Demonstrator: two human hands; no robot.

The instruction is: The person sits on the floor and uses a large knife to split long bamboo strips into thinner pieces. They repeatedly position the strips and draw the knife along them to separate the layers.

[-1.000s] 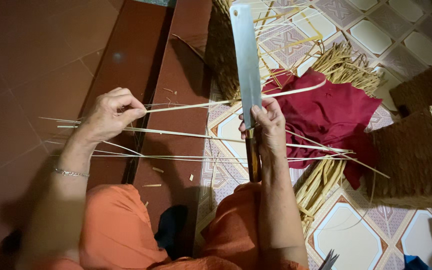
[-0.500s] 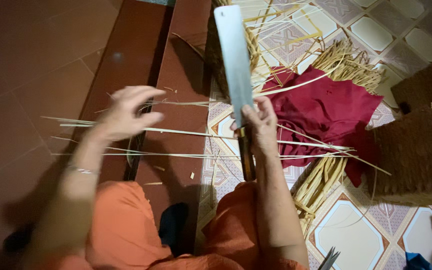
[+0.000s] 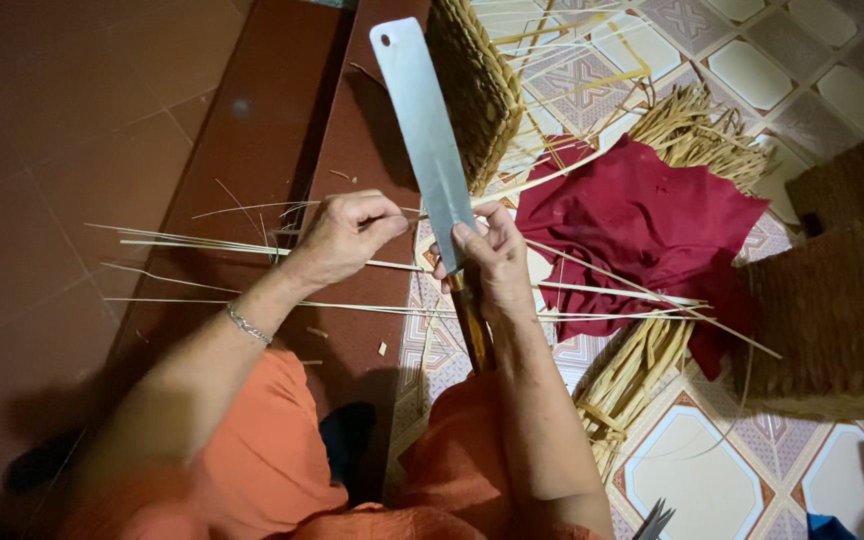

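Cleaver [image 3: 424, 130] stands upright, gripped at its handle by the right hand [image 3: 487, 265], while left hand [image 3: 344, 238] pinches a thin strip [image 3: 202, 246] beside it.

No packages, labels, signs or screens visible anywhere in view.

Right hand [image 3: 487, 262] clamped round the wooden handle of a long flat cleaver [image 3: 424, 135], blade pointing up and away. Left hand [image 3: 344, 238] pinching thin pale reed strips [image 3: 252, 247] just beside the blade, more strips lying across the knees. Beyond: red cloth [image 3: 642, 225], bundled straw [image 3: 642, 370], woven basket [image 3: 477, 85] on patterned tiles.
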